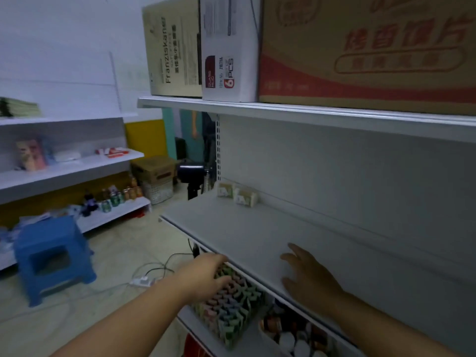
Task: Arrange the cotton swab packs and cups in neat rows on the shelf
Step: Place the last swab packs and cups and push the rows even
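Observation:
Two small white-and-green packs [237, 195] stand side by side at the far left back of the middle shelf [247, 228]. On the shelf below, a box of colourful packs [231, 305] stands upright in rows. My left hand [206, 275] reaches down onto the box's near corner, fingers curled over the top packs; whether it grips one is hidden. My right hand [307, 276] rests on the middle shelf's front part with fingers spread and straight, holding nothing. A tray of round cups or cans [291, 333] sits to the right of the box, partly hidden under the shelf edge.
Cardboard boxes [360, 52] fill the top shelf. A blue plastic stool [51, 256] stands on the floor at left, with a power strip and cables [144, 280] near it. Another shelf unit with bottles [116, 198] lines the left wall.

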Demonstrator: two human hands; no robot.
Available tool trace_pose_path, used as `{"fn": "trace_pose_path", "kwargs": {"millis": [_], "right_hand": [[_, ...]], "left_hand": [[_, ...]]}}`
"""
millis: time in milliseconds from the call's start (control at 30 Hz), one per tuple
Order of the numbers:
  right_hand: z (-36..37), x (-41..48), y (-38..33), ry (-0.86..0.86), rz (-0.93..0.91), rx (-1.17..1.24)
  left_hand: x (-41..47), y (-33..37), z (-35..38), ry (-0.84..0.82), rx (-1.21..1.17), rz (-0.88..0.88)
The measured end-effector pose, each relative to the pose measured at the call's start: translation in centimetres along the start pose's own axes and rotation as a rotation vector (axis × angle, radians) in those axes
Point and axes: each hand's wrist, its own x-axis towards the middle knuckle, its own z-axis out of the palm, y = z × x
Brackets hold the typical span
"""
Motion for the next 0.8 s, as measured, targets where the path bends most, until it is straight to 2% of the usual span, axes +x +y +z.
{"fn": "trace_pose_path", "kwargs": {"millis": [100, 233, 400, 500, 600, 733, 800], "right_hand": [[1.3, 2.7, -3.4, -0.007, 0.161, 0.146], [2.0, 5.0, -5.6, -0.012, 0.237, 0.168], [2.3, 9.1, -5.4, 0.002, 0.310, 0.123], [1.5, 12.2, -4.7, 0.024, 0.260, 0.032], [0.9, 17.2, -3.5, 0.125, 0.292, 0.072], [1.7, 24.8, -3.2, 0.296, 0.348, 0.356], [2.1, 27.4, -3.5, 0.355, 0.364, 0.423]], "left_hand": [[2.4, -4.8, -1.4, 0.060, 0.014, 0.034], [6.6, -8.5, -3.7, 0.165, -0.060, 0.077], [12.5, -11.1, -4.1, 0.079, -0.116, 0.133], [15.6, -12.8, -4.4, 0.033, -0.088, 0.139], [18.3, -14.8, -5.9, 0.028, -0.104, 0.107], [21.9, -17.3, -8.1, 0.022, -0.201, 0.047], [23.4, -17.9, -8.4, 0.060, -0.259, 0.044]]}}
